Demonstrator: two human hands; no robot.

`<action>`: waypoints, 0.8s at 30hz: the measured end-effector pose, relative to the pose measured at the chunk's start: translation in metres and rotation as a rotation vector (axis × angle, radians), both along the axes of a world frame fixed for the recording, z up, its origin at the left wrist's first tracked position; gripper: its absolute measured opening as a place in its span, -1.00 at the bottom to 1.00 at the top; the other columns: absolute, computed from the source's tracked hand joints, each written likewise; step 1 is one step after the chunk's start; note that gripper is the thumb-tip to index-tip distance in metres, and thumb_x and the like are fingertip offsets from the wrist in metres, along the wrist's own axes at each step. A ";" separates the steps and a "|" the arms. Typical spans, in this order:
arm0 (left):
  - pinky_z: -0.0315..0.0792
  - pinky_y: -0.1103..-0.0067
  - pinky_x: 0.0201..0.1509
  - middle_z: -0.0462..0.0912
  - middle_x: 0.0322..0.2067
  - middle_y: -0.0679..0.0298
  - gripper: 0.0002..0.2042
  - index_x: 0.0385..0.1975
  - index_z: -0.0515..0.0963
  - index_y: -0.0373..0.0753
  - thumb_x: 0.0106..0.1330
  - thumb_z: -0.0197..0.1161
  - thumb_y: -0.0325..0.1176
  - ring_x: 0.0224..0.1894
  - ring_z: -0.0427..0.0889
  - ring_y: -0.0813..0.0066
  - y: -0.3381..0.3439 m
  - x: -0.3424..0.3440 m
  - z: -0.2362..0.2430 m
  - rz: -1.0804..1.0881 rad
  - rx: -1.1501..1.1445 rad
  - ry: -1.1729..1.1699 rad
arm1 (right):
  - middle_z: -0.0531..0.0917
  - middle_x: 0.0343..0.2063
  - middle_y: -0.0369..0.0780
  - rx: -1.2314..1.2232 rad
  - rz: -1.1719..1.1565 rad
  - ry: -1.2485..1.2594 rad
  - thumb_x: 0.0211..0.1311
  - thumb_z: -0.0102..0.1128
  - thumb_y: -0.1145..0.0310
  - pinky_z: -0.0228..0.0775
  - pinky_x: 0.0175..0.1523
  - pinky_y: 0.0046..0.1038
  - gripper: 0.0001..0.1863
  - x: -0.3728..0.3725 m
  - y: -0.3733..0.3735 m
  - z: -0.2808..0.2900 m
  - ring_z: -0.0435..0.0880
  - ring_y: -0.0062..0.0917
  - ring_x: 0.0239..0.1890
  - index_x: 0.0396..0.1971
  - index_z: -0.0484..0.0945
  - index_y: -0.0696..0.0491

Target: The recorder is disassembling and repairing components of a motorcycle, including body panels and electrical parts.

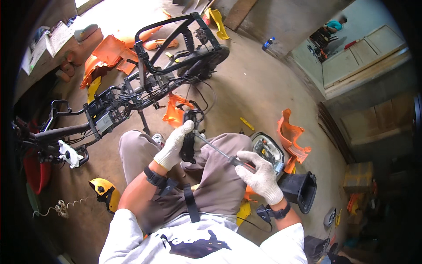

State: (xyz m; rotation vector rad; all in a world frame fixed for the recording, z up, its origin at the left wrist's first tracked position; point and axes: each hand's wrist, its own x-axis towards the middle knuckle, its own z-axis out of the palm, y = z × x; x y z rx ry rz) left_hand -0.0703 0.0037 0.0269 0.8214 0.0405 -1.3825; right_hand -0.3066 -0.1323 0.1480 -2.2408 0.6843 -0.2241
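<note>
My left hand (172,146), in a whitish knit glove, is closed round a long, narrow black part (188,143) held above my lap. Cables run from the area of its upper end toward the motorcycle frame. My right hand (260,175), gloved alike, grips a screwdriver (216,148) by its handle. The long metal shaft points up and left to the black part. Whether the tip sits in a screw is too small to tell. An orange plastic panel (174,112) lies just beyond the black part.
A stripped motorcycle frame (145,94) stretches across the left and far side. Orange fairing pieces (107,55) lie beyond it. At right are an orange curved panel (290,136), a lamp unit (267,152) and a black box (299,190). A yellow helmet-like shell (105,193) lies at left.
</note>
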 end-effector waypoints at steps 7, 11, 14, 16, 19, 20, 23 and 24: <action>0.59 0.46 -0.11 0.59 -0.04 -0.04 -0.44 0.20 0.38 -0.43 0.20 0.24 -0.31 -0.21 0.65 0.28 0.003 0.006 0.008 0.044 -0.156 0.193 | 0.69 -0.29 -0.24 0.577 -0.221 -0.308 0.22 0.30 0.56 0.54 -0.18 -0.56 -0.20 0.000 0.018 -0.056 0.67 -0.64 -0.28 0.43 0.14 -0.08; 0.60 0.48 -0.19 0.68 -0.17 0.02 -0.45 0.20 0.40 -0.38 0.20 0.20 -0.28 -0.24 0.66 0.19 0.005 0.006 0.017 -0.018 -0.200 0.394 | 0.68 -0.28 -0.24 0.587 -0.258 -0.309 0.23 0.32 0.54 0.49 -0.36 -0.61 0.02 0.002 0.034 -0.073 0.61 -0.71 -0.44 0.52 -0.17 -0.20; 0.52 0.53 -0.29 0.59 -0.39 0.21 -0.66 -0.07 0.49 -0.31 0.20 0.18 -0.28 -0.37 0.57 0.32 -0.001 -0.001 0.020 0.092 -0.188 0.254 | 0.69 -0.26 -0.27 0.531 -0.278 -0.292 0.23 0.35 0.47 0.51 -0.26 -0.58 0.05 0.001 0.033 -0.078 0.64 -0.71 -0.37 0.53 -0.22 -0.20; 0.47 0.54 -0.33 0.49 -0.46 0.30 -0.76 -0.20 0.47 -0.25 0.19 0.18 -0.29 -0.41 0.48 0.40 -0.005 -0.001 0.021 0.088 -0.174 0.330 | 0.71 -0.26 -0.26 0.288 -0.282 -0.216 0.19 0.42 0.37 0.49 -0.05 -0.49 0.04 -0.010 0.023 -0.075 0.67 -0.62 -0.24 0.52 -0.14 -0.05; 0.55 0.58 -0.45 0.55 -0.44 0.30 -0.73 -0.09 0.49 -0.24 0.23 0.16 -0.34 -0.46 0.54 0.41 -0.008 0.001 0.017 0.131 -0.177 0.288 | 0.69 -0.30 -0.33 0.086 -0.343 -0.338 0.16 0.46 0.29 0.45 0.04 -0.45 0.05 -0.042 -0.004 -0.057 0.66 -0.62 -0.21 0.52 -0.10 -0.05; 0.56 0.59 -0.45 0.52 -0.44 0.31 -0.74 -0.08 0.50 -0.24 0.26 0.16 -0.34 -0.46 0.53 0.43 -0.008 0.003 0.015 0.155 -0.116 0.199 | 0.68 -0.32 -0.34 0.058 -0.380 -0.333 0.14 0.47 0.29 0.46 -0.01 -0.47 0.07 -0.054 -0.013 -0.049 0.64 -0.65 -0.24 0.52 -0.10 -0.05; 0.58 0.57 -0.44 0.53 -0.43 0.30 -0.71 -0.03 0.50 -0.26 0.28 0.14 -0.33 -0.46 0.53 0.40 -0.007 0.004 0.009 0.171 -0.095 0.236 | 0.64 -0.35 -0.34 -0.045 -0.332 -0.257 0.00 0.59 0.28 0.47 -0.17 -0.52 0.24 -0.086 -0.030 -0.026 0.57 -0.68 -0.36 0.54 -0.21 -0.09; 0.58 0.57 -0.44 0.53 -0.43 0.30 -0.71 -0.03 0.50 -0.26 0.28 0.14 -0.33 -0.46 0.53 0.40 -0.008 0.004 0.007 0.172 -0.062 0.225 | 0.59 -0.41 -0.35 -0.069 -0.313 -0.219 -0.16 0.68 0.24 0.47 -0.20 -0.53 0.41 -0.092 -0.030 -0.022 0.53 -0.66 -0.41 0.54 -0.30 -0.13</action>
